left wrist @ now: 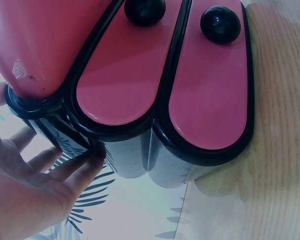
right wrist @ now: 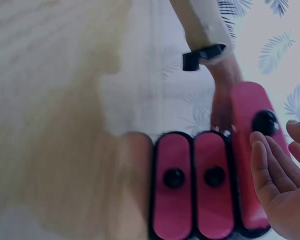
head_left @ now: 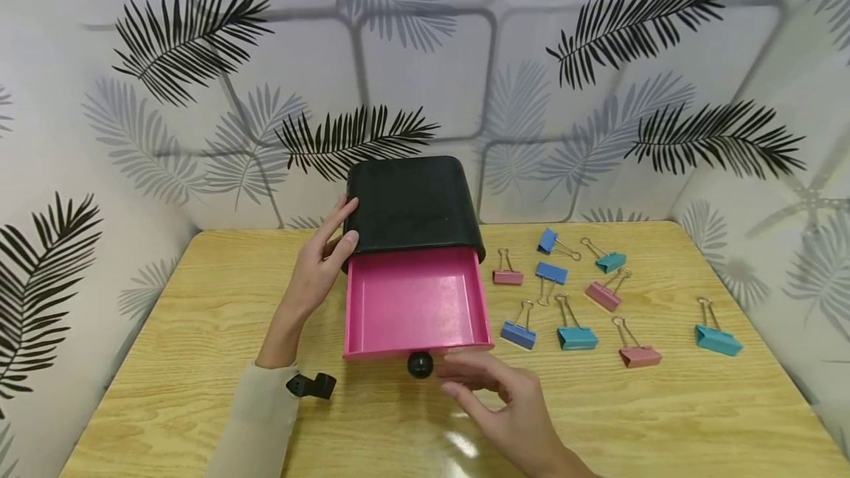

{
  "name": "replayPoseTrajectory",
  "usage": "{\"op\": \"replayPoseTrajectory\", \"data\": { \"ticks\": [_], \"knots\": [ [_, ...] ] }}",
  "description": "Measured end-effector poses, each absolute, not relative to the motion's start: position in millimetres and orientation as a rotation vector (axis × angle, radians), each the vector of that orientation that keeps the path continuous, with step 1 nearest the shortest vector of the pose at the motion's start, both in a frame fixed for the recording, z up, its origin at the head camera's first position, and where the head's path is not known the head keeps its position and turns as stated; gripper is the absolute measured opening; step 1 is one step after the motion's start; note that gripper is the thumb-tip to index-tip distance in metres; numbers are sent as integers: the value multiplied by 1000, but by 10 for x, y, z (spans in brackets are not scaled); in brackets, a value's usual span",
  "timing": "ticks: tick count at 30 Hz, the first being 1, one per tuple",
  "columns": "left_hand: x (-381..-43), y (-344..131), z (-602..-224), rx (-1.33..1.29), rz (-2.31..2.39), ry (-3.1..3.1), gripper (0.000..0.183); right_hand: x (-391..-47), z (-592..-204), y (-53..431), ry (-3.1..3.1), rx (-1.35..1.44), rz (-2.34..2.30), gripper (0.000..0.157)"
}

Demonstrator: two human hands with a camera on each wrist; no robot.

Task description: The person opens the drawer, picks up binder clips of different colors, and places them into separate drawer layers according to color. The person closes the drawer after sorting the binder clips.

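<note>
A black drawer cabinet (head_left: 408, 201) with stacked pink drawers stands toward the back of the table. Its top drawer (head_left: 412, 308) is pulled out, and the bare pink floor shows. My left hand (head_left: 315, 268) rests on the cabinet's left side; in the left wrist view its extended fingers (left wrist: 82, 172) press against the black casing. My right hand (head_left: 514, 404) is just right of the round black knob (head_left: 420, 365), fingers loosely bent, thumb apart, nothing between them. The right wrist view shows the fingertips close to that knob (right wrist: 265, 122); contact cannot be told. Two lower drawers (right wrist: 173, 210) are closed.
Several binder clips lie scattered right of the cabinet, among them a blue clip (head_left: 518, 334), a teal clip (head_left: 576, 336) and a pink clip (head_left: 640, 355). The wooden table (head_left: 179, 330) meets a leaf-patterned backdrop (head_left: 425, 80) behind the cabinet.
</note>
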State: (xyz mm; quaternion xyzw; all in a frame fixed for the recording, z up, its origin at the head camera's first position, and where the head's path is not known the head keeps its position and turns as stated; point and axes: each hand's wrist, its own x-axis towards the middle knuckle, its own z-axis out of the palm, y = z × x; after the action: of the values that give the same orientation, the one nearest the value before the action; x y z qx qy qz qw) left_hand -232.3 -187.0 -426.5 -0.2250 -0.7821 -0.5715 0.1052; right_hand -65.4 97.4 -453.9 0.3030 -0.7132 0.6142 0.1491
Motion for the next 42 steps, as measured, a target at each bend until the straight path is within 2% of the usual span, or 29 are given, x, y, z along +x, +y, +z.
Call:
{"op": "replayPoseTrajectory", "data": {
  "ticks": [6,18,28,42],
  "knots": [
    [-2324,-1857,-4264,-667,-1692,-2299,51,-640,-4345,1213,-2075,789,1733,35],
    [-2320,-1839,-4304,-664,-1701,-2295,51,-850,-4125,1613,-1976,674,1660,37],
    [-2291,-1846,-4282,-654,-1711,-2293,51,-1143,-4097,1800,-1856,652,1674,37],
    [-2321,-1882,-4289,-651,-1694,-2298,51,-1484,-4155,1984,-1925,447,1612,33]
  ]
}}
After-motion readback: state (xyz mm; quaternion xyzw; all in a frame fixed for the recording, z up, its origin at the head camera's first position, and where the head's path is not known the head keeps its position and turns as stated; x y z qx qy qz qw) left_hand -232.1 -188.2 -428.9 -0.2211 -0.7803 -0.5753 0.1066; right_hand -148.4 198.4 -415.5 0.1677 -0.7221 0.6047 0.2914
